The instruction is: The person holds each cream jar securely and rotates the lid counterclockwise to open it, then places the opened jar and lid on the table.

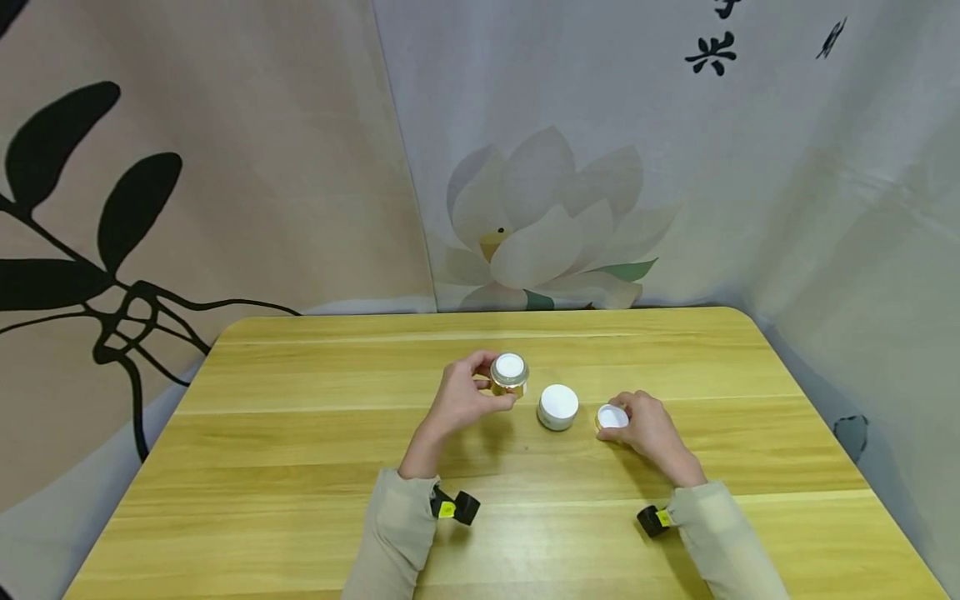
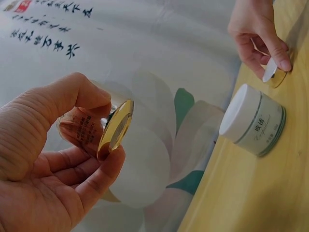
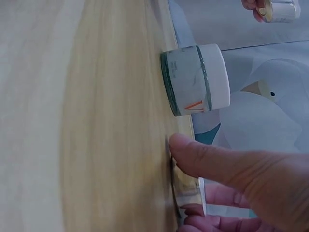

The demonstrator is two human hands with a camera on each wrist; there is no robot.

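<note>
My left hand (image 1: 463,394) holds a small glass jar (image 1: 509,375) up over the table, thumb on one side and fingers on the other. Seen from above, the jar has a clear rim and a white round top. The left wrist view shows its gold base (image 2: 116,129) and small print on its side. My right hand (image 1: 651,429) pinches a low, gold-sided round lid (image 1: 612,417) with a white face up, down at the tabletop. Between the hands stands a wider white-topped jar (image 1: 558,407), upright and touched by neither; its pale green side bears lettering.
The wooden table (image 1: 300,467) has rounded far corners and its back edge meets a hanging cloth (image 1: 300,167) printed with leaves and a lotus. Each wrist wears a small black camera, such as the left one (image 1: 467,507), close above the tabletop.
</note>
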